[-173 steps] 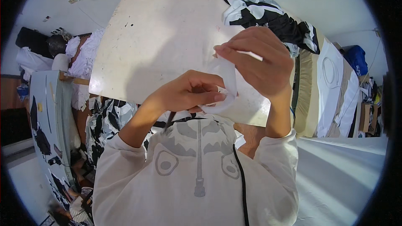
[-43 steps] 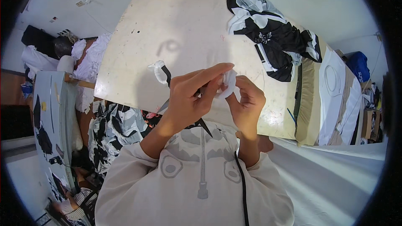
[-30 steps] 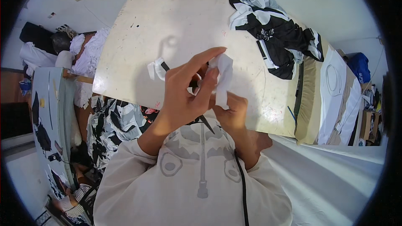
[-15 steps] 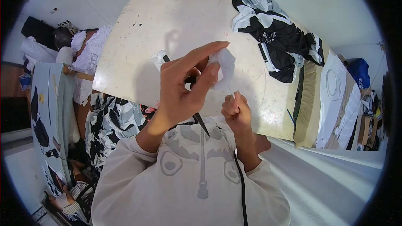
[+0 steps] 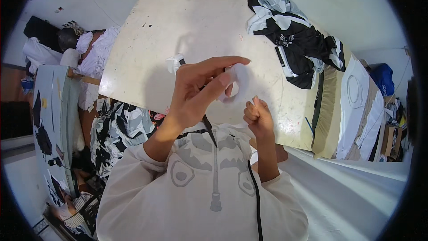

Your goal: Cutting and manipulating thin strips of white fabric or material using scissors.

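Note:
My left hand [image 5: 196, 91] is raised over the table. Its thumb and fingers pinch a small white cloth ring [image 5: 241, 82], whose round opening shows beside the thumb. Below the palm a dark, slim, pointed tool [image 5: 209, 126] sticks out; the hand hides its upper part, so its kind is unclear. My right hand [image 5: 258, 115] is just to the lower right of the ring, apart from it. Its fingers are curled, thumb and forefinger pressed together; whatever they pinch is too small to see. Behind my left wrist lies a white piece with a black band [image 5: 175, 63].
Under my hands spreads a pale table [image 5: 209, 22]. Black, white and grey garments [image 5: 294, 40] lie at its far right, near a beige roll [image 5: 329, 107]. Patterned fabric scraps [image 5: 120, 129] are heaped at the left, beside another table [image 5: 53, 116]. A person [image 5: 80, 205] sits at the lower left.
My left hand and the white ring have come down slightly, and the ring has turned so its opening shows more. My right hand has moved a little to the right, away from it.

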Tool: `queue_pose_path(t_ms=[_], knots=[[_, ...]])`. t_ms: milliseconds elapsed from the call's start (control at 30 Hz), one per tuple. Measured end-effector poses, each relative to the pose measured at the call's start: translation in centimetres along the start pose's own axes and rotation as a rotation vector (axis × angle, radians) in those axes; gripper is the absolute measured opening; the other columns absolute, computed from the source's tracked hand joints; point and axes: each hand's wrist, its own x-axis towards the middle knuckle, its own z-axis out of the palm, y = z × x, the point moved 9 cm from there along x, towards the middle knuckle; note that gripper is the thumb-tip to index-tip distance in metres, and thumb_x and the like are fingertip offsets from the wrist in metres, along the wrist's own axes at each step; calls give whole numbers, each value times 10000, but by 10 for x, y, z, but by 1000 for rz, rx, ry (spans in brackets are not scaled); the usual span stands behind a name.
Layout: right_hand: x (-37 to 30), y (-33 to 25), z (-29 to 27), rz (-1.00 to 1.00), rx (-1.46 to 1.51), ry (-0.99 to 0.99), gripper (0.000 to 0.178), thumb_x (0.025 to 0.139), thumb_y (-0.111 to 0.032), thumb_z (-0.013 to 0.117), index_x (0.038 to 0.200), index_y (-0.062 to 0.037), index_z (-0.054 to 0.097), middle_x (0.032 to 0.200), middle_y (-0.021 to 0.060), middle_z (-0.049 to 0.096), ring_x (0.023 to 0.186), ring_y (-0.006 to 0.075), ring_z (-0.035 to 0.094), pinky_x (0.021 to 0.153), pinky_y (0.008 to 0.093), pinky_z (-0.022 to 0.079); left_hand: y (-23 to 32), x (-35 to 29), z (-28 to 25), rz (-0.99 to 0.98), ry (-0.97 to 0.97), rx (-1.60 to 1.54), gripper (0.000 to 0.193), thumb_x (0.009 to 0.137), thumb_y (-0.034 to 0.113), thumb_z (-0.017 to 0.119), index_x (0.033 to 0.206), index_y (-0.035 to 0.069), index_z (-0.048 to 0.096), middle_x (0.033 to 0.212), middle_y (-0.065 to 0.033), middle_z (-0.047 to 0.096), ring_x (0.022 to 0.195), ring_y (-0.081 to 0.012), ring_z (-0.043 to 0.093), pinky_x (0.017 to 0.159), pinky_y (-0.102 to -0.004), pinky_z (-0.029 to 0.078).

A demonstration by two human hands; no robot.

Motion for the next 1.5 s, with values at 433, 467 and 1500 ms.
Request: queue_pose_path(t_ms=[433,467,1500], knots=[[-45,-232,49,-517,-696,222,261,994,-218,623,764,-104,577,572,-66,431,462,41,348,442,221,250,-31,-2,11,-168,-152,281,212,888,71,730,1096,30,736,780,-42,682,626,-40,566,466,-192,376],[-50,-243,62,-533,-686,232,261,994,-218,623,764,-104,577,572,-66,431,462,41,348,442,221,250,-31,-1,11,-169,-153,292,216,885,61,729,1099,29,734,803,-52,687,634,-47,576,468,-193,379],[-40,-246,212,-907,-1640,154,90,896,-75,708,885,-5,764,624,8,569,563,60,431,515,228,320,-19,-9,3,-200,-242,416,412,889,-86,586,1286,14,637,815,-61,676,696,-92,642,567,-222,511]])
